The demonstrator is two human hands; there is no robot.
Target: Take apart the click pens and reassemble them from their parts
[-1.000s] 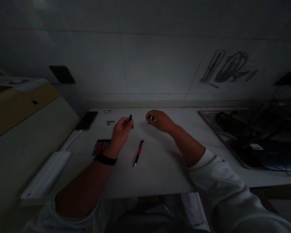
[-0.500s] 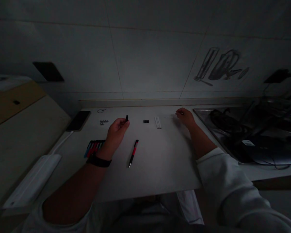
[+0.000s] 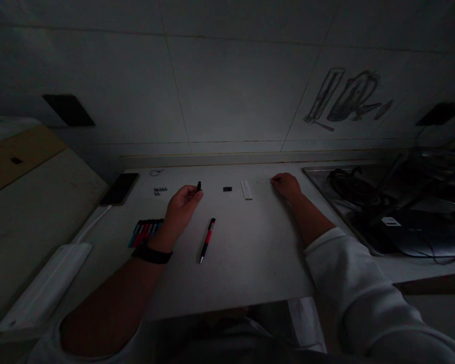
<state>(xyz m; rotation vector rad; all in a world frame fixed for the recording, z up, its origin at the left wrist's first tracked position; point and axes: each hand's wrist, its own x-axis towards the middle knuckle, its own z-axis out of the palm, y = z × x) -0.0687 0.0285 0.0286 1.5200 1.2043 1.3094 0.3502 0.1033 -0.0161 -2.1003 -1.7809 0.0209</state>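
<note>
The scene is dim. My left hand (image 3: 182, 206) is closed on a small black pen part (image 3: 198, 185), held upright above the white table (image 3: 250, 253). My right hand (image 3: 286, 184) rests far right on the table with its fingers curled onto something too small to make out. Between the hands lie a small black piece (image 3: 227, 189) and some white sticks (image 3: 246, 190). A red and black pen (image 3: 207, 239) lies just below my left hand. A row of red and blue pens (image 3: 145, 231) sits beside my left wrist.
A dark phone (image 3: 120, 188) with a white cable lies at the table's left. Small metal parts (image 3: 160, 190) sit near it. A white oblong object (image 3: 41, 288) lies at the lower left. A metal sink (image 3: 394, 212) on the right holds cables and dark devices.
My right hand moved from the middle of the table out to the right, leaving the black piece and white sticks uncovered, then curled down there. The left hand stayed put.
</note>
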